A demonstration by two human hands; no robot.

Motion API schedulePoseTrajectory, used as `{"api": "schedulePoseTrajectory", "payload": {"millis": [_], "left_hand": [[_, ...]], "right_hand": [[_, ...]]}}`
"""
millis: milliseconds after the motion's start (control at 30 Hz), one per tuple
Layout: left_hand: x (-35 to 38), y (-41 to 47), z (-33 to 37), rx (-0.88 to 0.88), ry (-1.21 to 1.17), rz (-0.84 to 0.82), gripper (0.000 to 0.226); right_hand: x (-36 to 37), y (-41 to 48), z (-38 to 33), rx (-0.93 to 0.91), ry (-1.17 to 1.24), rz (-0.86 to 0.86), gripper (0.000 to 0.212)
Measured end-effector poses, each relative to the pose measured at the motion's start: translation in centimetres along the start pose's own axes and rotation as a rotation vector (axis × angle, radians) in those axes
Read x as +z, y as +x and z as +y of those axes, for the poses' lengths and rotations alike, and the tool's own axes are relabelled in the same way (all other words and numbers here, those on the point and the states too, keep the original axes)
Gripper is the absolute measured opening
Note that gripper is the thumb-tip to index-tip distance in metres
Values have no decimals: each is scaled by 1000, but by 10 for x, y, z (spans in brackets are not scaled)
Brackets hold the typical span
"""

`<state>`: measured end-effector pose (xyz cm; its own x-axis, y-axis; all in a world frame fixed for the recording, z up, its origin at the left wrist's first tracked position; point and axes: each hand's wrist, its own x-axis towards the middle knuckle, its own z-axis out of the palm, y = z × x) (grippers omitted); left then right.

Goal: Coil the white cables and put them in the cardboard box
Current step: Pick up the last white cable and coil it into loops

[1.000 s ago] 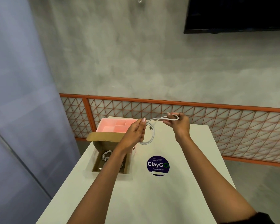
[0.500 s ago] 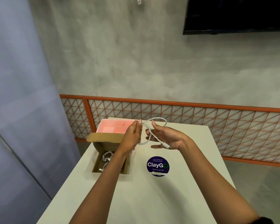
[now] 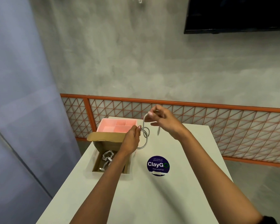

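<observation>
Right hand (image 3: 165, 123) has risen, pinching the cable (image 3: 146, 141) end (for another turn); left hand (image 3: 131, 139) pinches the loops together.

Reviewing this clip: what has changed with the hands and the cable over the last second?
The right hand, open under the white cable half a second ago, has risen and now pinches it, drawing a strand up; the free end dangles below. The left hand kept gripping the loops. The cardboard box, the coiled cable inside it and the pink tray stayed put.
</observation>
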<state>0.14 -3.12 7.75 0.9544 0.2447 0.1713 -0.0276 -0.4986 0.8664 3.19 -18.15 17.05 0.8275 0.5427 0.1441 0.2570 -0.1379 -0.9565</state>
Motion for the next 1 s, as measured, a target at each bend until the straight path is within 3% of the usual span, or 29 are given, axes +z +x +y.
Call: {"api": "schedulePoseTrajectory", "payload": {"millis": [200, 367, 433, 500, 600, 700, 833, 1000], "left_hand": [[9, -1, 2, 14, 99, 1, 34], [6, -3, -2, 16, 119, 42, 35], [3, -2, -2, 5, 114, 64, 34], [0, 0, -2, -16, 94, 84, 35], [-3, 0, -4, -25, -4, 103, 40], [-2, 2, -2, -78, -146, 98, 47], [-3, 3, 0, -121, -235, 85, 47], [-5, 1, -1, -13, -157, 75, 31]], "right_hand": [[9, 2, -11, 27, 451, 57, 16], [5, 5, -16, 62, 461, 86, 14], [4, 5, -15, 117, 372, 121, 15], [2, 3, -12, 189, 129, 119, 15], [2, 1, -2, 242, -319, 61, 37], [11, 2, 9, 288, -614, -20, 30], [21, 5, 20, 271, -763, -33, 17], [26, 5, 23, 132, -750, -67, 16]]}}
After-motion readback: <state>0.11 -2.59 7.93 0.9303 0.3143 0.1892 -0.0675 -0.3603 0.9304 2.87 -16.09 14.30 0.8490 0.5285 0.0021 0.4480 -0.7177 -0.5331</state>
